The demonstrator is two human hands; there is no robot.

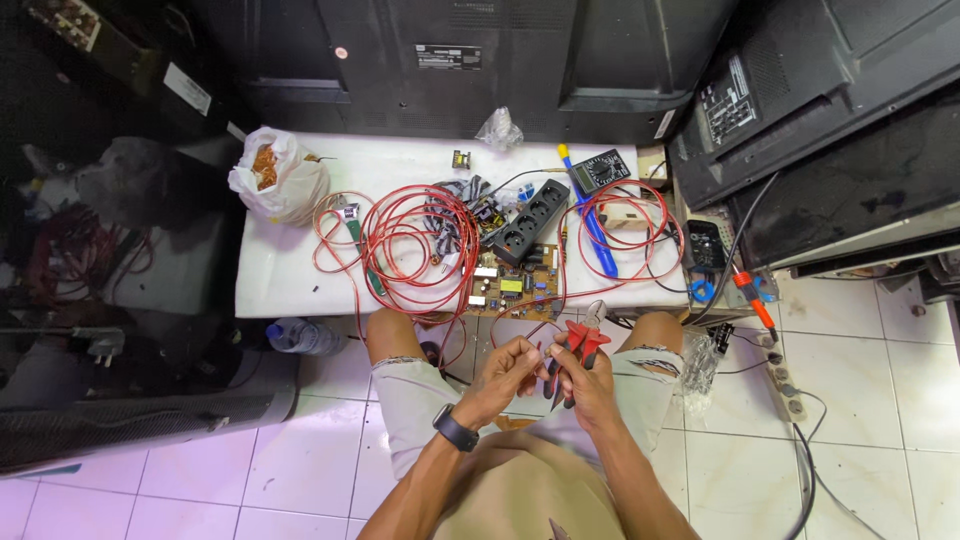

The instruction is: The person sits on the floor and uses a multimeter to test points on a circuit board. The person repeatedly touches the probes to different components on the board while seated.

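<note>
Right hand (590,385): closed around the red-and-black handles of a pair of cutting pliers (578,345), their metal nose pointing away from the person, over the lap.
Left hand (508,375): fingers pinched on the thin red wire (520,333) just beside the pliers' nose; a dark watch (455,428) sits on that wrist.
Red wire, place: it runs from the hands up to the near edge of the white tabletop (280,270), where more of it lies in loose coils (400,240) at the middle and on the right.
Red wire, handling: judged light, limp and springy, with smooth insulation that may slip; best pinched close to the working end, so the short length stays stiff.
Pliers, handling: judged rigid and fairly heavy for their size; the padded handles give a sure hold, the nose is the sharp part.
Circuit board (515,285): at the near edge of the tabletop, fragile; better taken by its edges.
Around: a black power strip (530,222), a multimeter (600,170), a blue-handled tool (598,245), and a white bag (280,175) at the far left.
</note>
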